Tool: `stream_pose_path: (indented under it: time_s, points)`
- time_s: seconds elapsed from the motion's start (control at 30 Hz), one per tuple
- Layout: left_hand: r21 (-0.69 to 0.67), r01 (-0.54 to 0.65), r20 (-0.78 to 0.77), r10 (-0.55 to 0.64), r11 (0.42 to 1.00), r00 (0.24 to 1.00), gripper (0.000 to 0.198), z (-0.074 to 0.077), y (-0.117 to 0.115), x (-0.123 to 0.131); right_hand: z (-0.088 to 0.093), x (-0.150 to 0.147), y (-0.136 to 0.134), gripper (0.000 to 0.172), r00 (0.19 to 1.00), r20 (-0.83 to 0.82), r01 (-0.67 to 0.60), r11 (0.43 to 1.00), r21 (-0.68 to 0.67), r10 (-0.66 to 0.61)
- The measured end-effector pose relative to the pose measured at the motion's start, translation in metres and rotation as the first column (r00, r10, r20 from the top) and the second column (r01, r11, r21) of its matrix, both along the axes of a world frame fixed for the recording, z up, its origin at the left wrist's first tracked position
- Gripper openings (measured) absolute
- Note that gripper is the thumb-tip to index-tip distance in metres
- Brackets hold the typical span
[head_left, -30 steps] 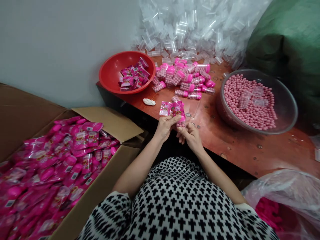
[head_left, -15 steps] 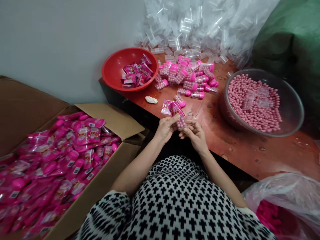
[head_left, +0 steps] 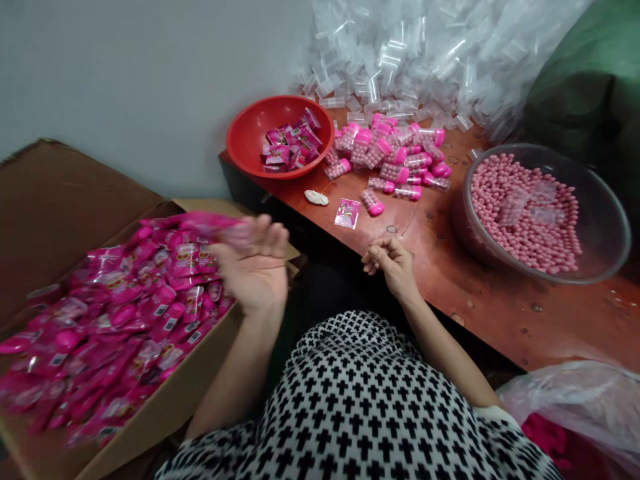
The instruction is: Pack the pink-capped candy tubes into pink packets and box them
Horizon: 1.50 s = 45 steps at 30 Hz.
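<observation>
My left hand (head_left: 260,270) is over the near edge of the cardboard box (head_left: 165,400), palm turned up and fingers stretched out, smeared by motion. A pink candy packet (head_left: 213,225), also blurred, is beside its fingers above the pile; whether they still touch I cannot tell. The box holds many similar pink packets (head_left: 120,313). At the table's front edge my right hand (head_left: 393,263) has thumb and fingertips pressed together, with nothing visible in them. Closest to it lie a flat pink sachet (head_left: 347,213) and a pink-capped jar of pink candy balls (head_left: 371,203).
A red bowl (head_left: 237,140) of small pink sachets stands at the table's left corner, near a white lump (head_left: 317,197). Behind are filled jars (head_left: 395,173) and clear empty tubes (head_left: 395,53). Right stands a bowl (head_left: 620,227) of pink balls; below it, a plastic bag (head_left: 575,387).
My left hand has swung left from the table to the box with the packet, leaving my right hand. The packet has gone from between both hands. The view has shifted slightly left.
</observation>
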<state>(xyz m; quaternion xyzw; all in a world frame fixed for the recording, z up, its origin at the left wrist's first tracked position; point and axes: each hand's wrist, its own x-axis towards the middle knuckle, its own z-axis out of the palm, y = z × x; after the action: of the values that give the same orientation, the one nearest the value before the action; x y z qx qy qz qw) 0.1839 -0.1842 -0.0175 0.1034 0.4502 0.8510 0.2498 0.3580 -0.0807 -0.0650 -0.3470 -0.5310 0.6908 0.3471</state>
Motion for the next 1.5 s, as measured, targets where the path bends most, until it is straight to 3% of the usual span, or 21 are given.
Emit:
stream_pose_path:
  time_s: [0.07,0.13,0.2,0.27,0.37,0.47,0.6,0.7,0.8,0.93,1.1,1.23,1.33,1.37,1.43,1.5]
  points:
    - [0.007,-0.171,-0.099,0.171,0.985,0.980,0.052,-0.001,-0.008,-0.024,-0.002,0.002,0.002,0.026,1.000,0.026,0.013,1.000,0.015,-0.014]
    - [-0.109,-0.190,-0.243,0.160,0.976,0.957,0.046,-0.013,0.001,-0.042,-0.004,0.002,0.003,0.025,0.998,0.048,0.031,0.999,0.020,-0.032]
    - [-0.330,-0.182,-0.535,-0.025,0.926,0.844,0.044,-0.033,0.027,-0.053,-0.006,0.002,0.003,0.024,0.997,0.064,0.039,0.999,0.030,-0.041]
    - [-0.469,-0.195,-0.729,-0.253,0.861,0.636,0.041,-0.056,0.061,-0.061,-0.007,0.002,0.002,0.023,0.996,0.081,0.028,0.999,0.038,-0.031]
    - [-0.588,-0.279,-0.782,-0.445,0.759,0.436,0.032,-0.083,0.102,-0.069,-0.010,0.006,0.001,0.024,0.993,0.111,0.033,0.999,0.022,-0.035]
    - [-0.608,-0.407,-0.793,-0.509,0.681,0.334,0.021,-0.097,0.117,-0.074,-0.013,0.011,0.003,0.025,0.989,0.131,0.073,0.997,-0.016,-0.070]
    - [-0.496,-0.506,-0.867,-0.437,0.706,0.241,0.018,-0.093,0.105,-0.066,-0.016,0.010,0.006,0.026,0.989,0.129,0.078,0.996,-0.033,-0.073]
    - [-0.475,-0.410,-0.876,-0.460,0.779,0.144,0.031,-0.087,0.097,-0.047,-0.015,0.006,0.008,0.026,0.989,0.134,0.061,0.997,-0.041,-0.055]
    - [-0.524,-0.294,-0.845,-0.531,0.799,0.061,0.033,-0.090,0.099,-0.027,-0.013,0.003,0.009,0.026,0.989,0.145,0.050,0.998,-0.035,-0.044]
    - [-0.546,-0.287,-0.835,-0.542,0.788,0.099,0.018,-0.100,0.108,-0.016,-0.011,0.002,0.009,0.027,0.989,0.148,0.016,1.000,-0.025,-0.012]
    - [-0.459,-0.298,-0.888,-0.428,0.837,0.165,0.016,-0.108,0.108,-0.013,-0.009,-0.003,0.019,0.027,0.989,0.149,0.025,1.000,0.011,-0.026]
    - [-0.376,-0.256,-0.923,-0.334,0.891,0.192,0.018,-0.099,0.100,-0.002,-0.008,-0.020,0.039,0.032,0.989,0.076,0.128,0.992,0.018,-0.129]
    - [-0.365,-0.136,-0.914,-0.326,0.921,0.242,0.020,-0.084,0.091,0.011,-0.004,-0.030,0.053,0.043,0.994,-0.018,0.104,0.993,-0.054,-0.105]
    - [-0.384,-0.087,-0.889,-0.343,0.919,0.303,0.023,-0.078,0.087,0.015,-0.003,-0.032,0.057,0.043,0.994,-0.033,0.100,0.993,-0.059,-0.102]
    - [-0.447,0.047,-0.751,-0.403,0.893,0.523,0.032,-0.070,0.079,0.022,0.000,-0.031,0.060,0.043,0.996,-0.025,0.084,0.995,-0.049,-0.085]
    - [-0.493,0.289,-0.430,-0.518,0.821,0.740,0.040,-0.066,0.072,0.025,0.002,-0.026,0.059,0.042,1.000,0.013,0.018,0.999,-0.035,-0.018]
